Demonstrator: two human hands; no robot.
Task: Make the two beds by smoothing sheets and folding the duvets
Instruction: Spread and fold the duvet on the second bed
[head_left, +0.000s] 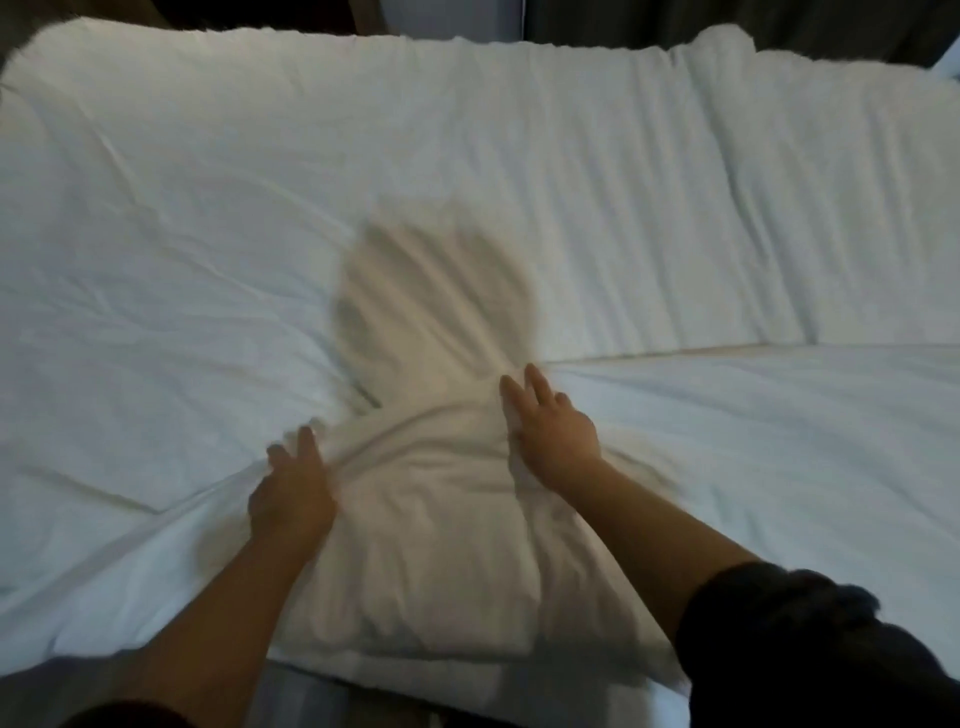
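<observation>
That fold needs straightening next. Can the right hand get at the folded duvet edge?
Probably yes: the right hand rests open just beside the folded duvet edge, with nothing lying between them.

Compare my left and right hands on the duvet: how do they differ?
The left hand lies nearer the person; the right hand reaches farther across the duvet. Cloth bunches into folds at the left hand's fingertips; the right hand's fingers are spread apart. Both press flat, fingers straight, with no grip.
</observation>
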